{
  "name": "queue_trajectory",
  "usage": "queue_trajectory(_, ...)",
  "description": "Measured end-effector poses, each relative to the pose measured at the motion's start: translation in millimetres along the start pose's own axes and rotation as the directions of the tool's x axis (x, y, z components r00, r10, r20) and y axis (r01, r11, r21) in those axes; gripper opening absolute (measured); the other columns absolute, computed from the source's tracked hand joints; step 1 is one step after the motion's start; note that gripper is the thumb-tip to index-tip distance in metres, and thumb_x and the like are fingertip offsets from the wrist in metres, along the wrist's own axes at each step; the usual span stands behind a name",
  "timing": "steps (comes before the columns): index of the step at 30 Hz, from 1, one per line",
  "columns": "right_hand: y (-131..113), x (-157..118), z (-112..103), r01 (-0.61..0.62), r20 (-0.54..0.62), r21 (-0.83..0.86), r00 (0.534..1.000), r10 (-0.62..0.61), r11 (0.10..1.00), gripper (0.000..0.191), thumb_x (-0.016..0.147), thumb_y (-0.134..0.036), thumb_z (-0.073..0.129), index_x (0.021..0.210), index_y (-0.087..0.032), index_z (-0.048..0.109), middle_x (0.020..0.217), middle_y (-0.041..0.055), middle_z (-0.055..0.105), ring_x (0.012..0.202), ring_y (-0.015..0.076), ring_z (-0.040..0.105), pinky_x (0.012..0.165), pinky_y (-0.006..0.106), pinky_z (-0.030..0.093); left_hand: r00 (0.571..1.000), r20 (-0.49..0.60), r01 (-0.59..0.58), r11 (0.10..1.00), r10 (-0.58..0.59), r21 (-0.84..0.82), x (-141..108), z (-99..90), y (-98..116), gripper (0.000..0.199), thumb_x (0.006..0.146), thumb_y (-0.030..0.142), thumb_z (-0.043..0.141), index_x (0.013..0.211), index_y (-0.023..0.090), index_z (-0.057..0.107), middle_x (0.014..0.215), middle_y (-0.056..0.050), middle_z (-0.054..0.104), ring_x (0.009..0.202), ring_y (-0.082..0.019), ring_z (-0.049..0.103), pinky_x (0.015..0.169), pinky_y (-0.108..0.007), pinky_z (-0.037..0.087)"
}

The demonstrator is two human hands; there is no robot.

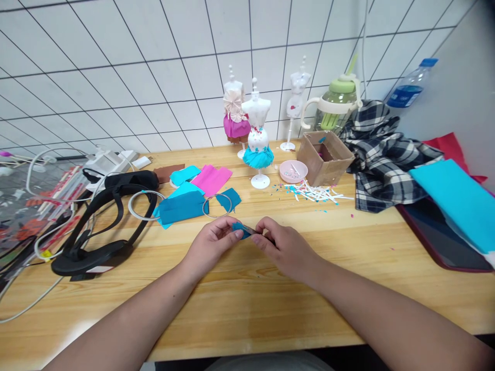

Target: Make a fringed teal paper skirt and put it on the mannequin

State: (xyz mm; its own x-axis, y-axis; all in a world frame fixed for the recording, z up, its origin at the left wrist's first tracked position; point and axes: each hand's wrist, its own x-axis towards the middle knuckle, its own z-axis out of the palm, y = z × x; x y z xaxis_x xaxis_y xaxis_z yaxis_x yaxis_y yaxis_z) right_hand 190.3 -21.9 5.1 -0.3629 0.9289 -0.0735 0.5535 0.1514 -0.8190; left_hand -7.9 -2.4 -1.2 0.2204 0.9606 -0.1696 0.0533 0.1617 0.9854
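My left hand [218,238] pinches a small piece of dark blue paper [241,229] between thumb and fingers. My right hand [279,243] is closed on a thin metal tool [251,231], whose tip meets the blue piece; its exact kind is hard to make out. Just beyond my hands lie a small blue sheet [229,200], with a thin ring [217,215] over its edge, and a larger folded blue sheet [181,207]. A white mannequin [258,138] with a bright blue skirt stands behind them.
Two more mannequins [233,108] [297,98] stand by the wall. A pink dish [294,171], paper strips [319,193], a cardboard box [325,157], a green-lidded jug [337,105] and checked cloth [381,154] are at right. A black headset [96,260] and cables lie left.
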Motion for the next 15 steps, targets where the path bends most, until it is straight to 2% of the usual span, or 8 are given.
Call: queue_trajectory(15, 2.1, 1.0, 1.1, -0.004, -0.005, 0.042, 1.000, 0.004, 0.999, 0.026, 0.094, -0.048, 0.046, 0.094, -0.023, 0.053, 0.068, -0.0042, 0.057, 0.059, 0.0124, 0.048, 0.056, 0.024, 0.028, 1.000, -0.001, -0.015, 1.000, 0.015, 0.010, 0.9, -0.7, -1.6, 0.026, 0.070, 0.038, 0.079, 0.083, 0.018, 0.067, 0.079, -0.002, 0.068, 0.074, -0.016, 0.060, 0.072, -0.028, 0.047)
